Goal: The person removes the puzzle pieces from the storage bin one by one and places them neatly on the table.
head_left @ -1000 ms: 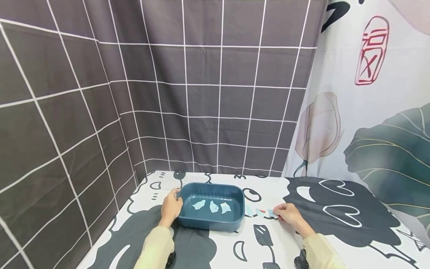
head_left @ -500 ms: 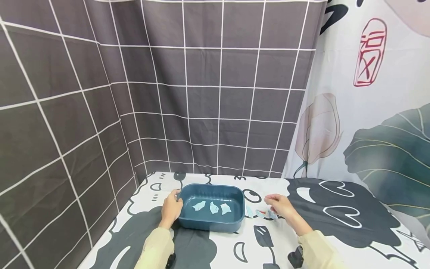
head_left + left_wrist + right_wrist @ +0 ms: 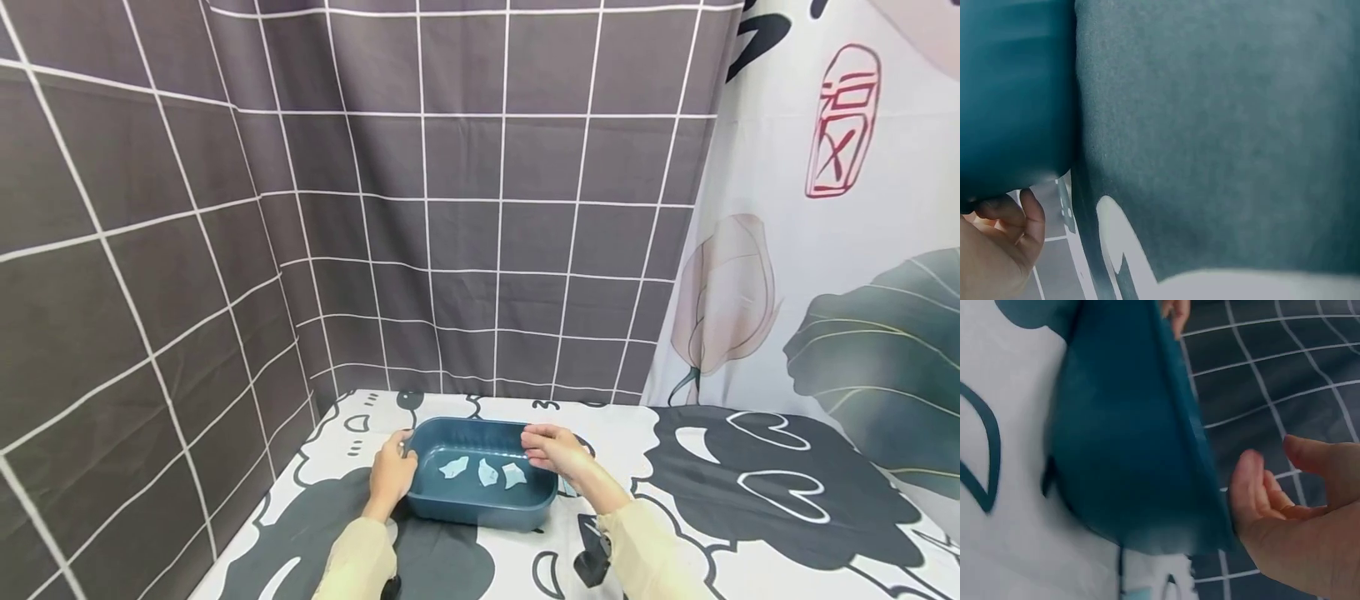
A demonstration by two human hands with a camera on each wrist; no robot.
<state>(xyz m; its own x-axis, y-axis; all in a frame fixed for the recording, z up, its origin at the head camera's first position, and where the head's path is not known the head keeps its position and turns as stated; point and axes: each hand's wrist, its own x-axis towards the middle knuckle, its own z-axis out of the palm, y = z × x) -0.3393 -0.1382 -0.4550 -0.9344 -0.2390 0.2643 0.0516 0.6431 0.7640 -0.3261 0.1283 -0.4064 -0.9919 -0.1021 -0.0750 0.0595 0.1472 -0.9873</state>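
A dark blue rectangular basin stands on the patterned cloth. On its floor lie pale blue torn scraps, which look like paper: one at left, one in the middle and one at right. My left hand grips the basin's left end, its fingers bent at the rim in the left wrist view. Over the right rim is my right hand, with no object visible in it; the right wrist view has its thumb apart from the fingers. Another pale blue scrap shows partly beneath the right forearm.
A white cloth with dark cartoon shapes covers the table. Behind it hangs a dark grey curtain with white grid lines. At right hangs a white curtain with flower and leaf prints.
My right hand has left the scraps beside the basin and moved left to its right rim. The left hand stays at the left end. The head view has shifted slightly.
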